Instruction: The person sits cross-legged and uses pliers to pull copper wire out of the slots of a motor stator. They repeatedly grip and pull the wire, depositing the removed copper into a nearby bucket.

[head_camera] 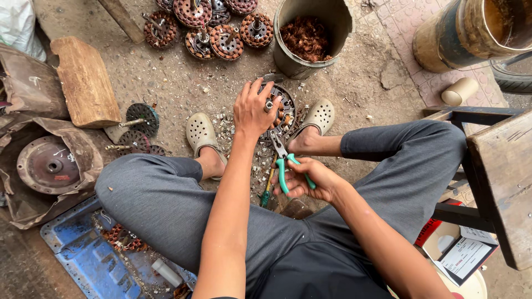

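We cut copper from a round motor stator on gritty ground.

Our left hand (pixel 252 111) presses down on the ribbed steel stator (pixel 280 113) between two beige clogs (pixel 200 133); our right hand (pixel 310 180) is closed around green-handled cutters (pixel 284 163), their steel tips touching the windings. A grey bucket (pixel 310 39) of tangled copper wire stands just beyond, more wound stators (pixel 210 25) beside it.
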